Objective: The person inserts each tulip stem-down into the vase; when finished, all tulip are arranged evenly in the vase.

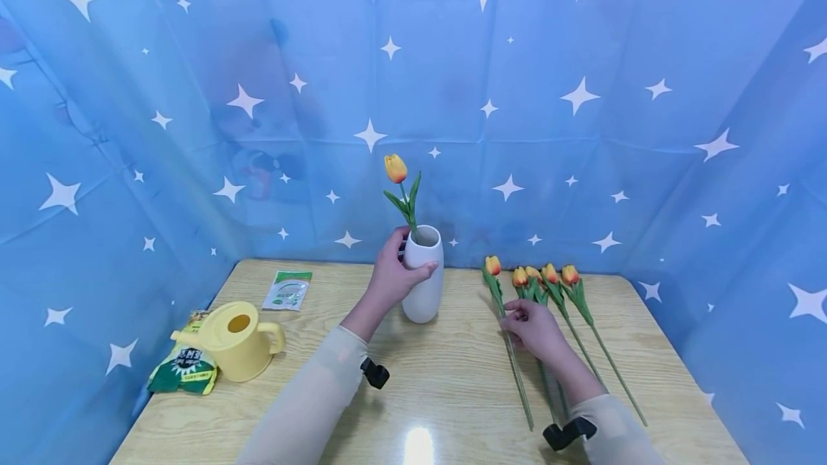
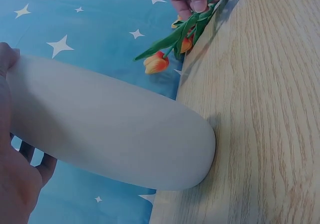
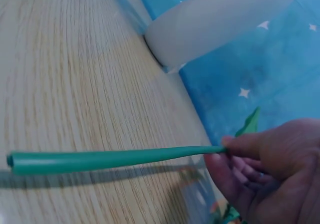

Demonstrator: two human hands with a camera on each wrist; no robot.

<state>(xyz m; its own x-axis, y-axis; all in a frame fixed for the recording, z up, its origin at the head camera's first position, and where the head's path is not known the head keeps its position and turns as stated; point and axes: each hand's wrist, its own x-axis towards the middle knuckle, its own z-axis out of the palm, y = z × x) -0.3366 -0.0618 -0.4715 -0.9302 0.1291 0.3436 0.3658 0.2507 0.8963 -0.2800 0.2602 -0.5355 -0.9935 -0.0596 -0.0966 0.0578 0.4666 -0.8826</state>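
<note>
A blue, star-printed curtain [image 1: 310, 56] is hung behind the worktop [image 1: 446, 379]; on its wood grain a white vase [image 1: 423, 293] is clasped near the rim by the left hand [image 1: 395, 271], and a single tulip [image 1: 396, 168] (yellow-orange, leaning left) is stood in its mouth; to the right, another tulip [image 1: 496, 291] is pinched by its stem between the right hand's [image 1: 536, 329] thumb and finger, beside the remaining tulips [image 1: 571, 275].
</note>
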